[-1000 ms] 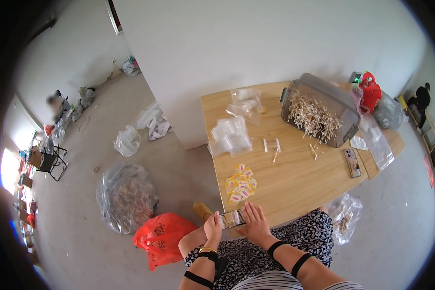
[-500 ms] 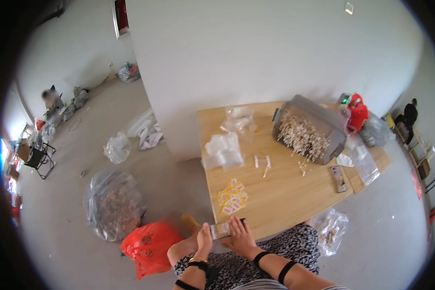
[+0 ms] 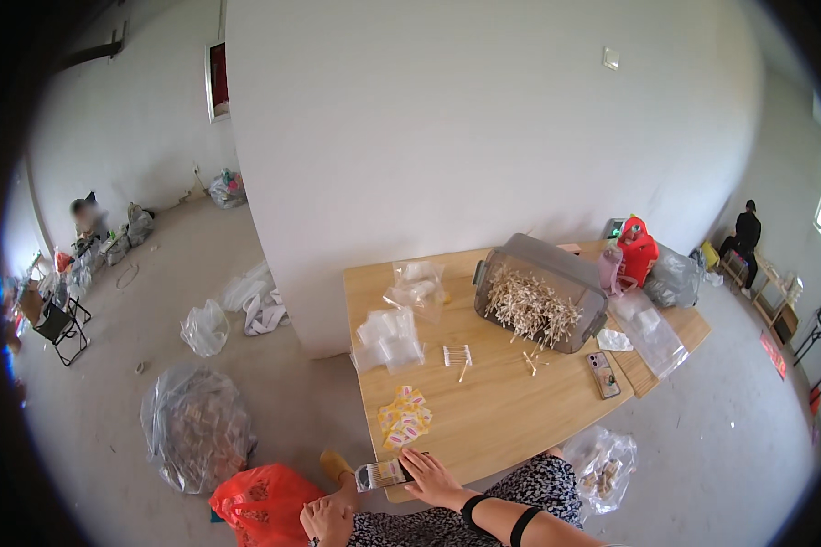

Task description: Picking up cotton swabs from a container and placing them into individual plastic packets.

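Jutting past the left edge of the counter (image 3: 483,410), the cotton-swab packet (image 3: 379,475) risked tipping off if the right hand (image 3: 431,478), flat-fingered on its end, eased; the left hand's (image 3: 327,521) grip was unclear.

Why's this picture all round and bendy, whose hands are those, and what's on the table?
No robot here: those are a person's bare hands. A fisheye camera on their head looks down, making straight edges bend. The right hand lies on a flat, clear plastic packet of slim sticks at the corner of a light-brown wooden table. The left hand is off it, beside a bright red plastic bag; whether it holds anything, I can't tell. On the table are small yellow-and-white cards, clear plastic bags, a phone in a patterned case, and a tipped grey plastic bin holding white cotton swabs.
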A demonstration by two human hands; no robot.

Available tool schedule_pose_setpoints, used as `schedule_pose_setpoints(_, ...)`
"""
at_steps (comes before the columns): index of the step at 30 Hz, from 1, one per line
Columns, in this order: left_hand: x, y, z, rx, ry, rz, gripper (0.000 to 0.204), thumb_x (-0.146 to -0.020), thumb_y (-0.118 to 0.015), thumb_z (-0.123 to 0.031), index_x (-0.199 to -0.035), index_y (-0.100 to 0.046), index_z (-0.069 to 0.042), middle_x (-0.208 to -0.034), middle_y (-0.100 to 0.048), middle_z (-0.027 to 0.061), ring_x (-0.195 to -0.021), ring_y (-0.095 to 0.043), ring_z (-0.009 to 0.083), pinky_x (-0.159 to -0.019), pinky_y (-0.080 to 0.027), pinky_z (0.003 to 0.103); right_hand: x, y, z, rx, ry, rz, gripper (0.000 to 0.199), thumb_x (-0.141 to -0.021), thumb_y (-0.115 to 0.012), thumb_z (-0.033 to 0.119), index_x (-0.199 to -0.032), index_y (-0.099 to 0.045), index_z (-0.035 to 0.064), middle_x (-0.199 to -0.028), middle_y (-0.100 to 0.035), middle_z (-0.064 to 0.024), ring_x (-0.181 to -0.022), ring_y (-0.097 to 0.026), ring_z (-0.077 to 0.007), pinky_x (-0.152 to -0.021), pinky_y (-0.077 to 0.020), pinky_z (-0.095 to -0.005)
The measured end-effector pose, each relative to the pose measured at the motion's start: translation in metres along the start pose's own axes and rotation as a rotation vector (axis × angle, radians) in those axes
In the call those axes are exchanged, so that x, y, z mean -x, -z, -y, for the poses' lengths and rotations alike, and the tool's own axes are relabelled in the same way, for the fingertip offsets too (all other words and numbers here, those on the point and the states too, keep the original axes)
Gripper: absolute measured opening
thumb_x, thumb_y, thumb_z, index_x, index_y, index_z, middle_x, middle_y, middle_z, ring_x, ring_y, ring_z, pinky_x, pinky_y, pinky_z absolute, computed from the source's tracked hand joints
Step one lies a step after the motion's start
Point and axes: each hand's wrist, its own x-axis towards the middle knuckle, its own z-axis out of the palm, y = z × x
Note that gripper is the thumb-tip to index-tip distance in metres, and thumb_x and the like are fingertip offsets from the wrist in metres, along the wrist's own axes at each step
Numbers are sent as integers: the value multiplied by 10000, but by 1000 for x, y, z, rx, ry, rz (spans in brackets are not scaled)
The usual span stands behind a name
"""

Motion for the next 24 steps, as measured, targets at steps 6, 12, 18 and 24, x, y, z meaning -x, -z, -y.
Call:
schedule_pose_setpoints(6,38,-90,49,-143,189,394,297,-826,-599,-404,-924,-766,-178,-1067,-694,71,-1226,-475,365,-1070,-137,717,2,1,-14,-261,51,12,556,-950,-549,286,-1449,-392,95,-1519,-343,-110,-1392,-323,-307,-1142,-276,-453)
schedule_pose_setpoints(12,18,-35,-40,-143,-161,638,341,-845,-635,-458,-954,-741,-152,-937,-722,79,-1019,-638,296,-988,-332,669,52,20,-76,-191,1,-73,478,-915,-584,258,-1371,-500,142,-1451,-432,-114,-1339,-386,-324,-1100,-324,-464)
schedule_pose_setpoints(18,69,-74,-56,91,-241,449,240,-842,-637,-280,-844,-700,-48,-814,-666,196,-780,-631,382,-734,-481,506,124,51,-129,-104,-389,-247,166,-827,-647,282,-847,-685,122,-987,-634,-117,-1014,-573,-337,-869,-476,-440)
schedule_pose_setpoints(24,74,-38,-79,97,-218,392,235,-844,-643,-278,-924,-721,-71,-859,-686,180,-834,-653,362,-740,-514,457,249,54,-179,-129,-644,-242,360,-711,-750,453,-961,-739,194,-1131,-619,-100,-1157,-489,-366,-984,-404,-458)
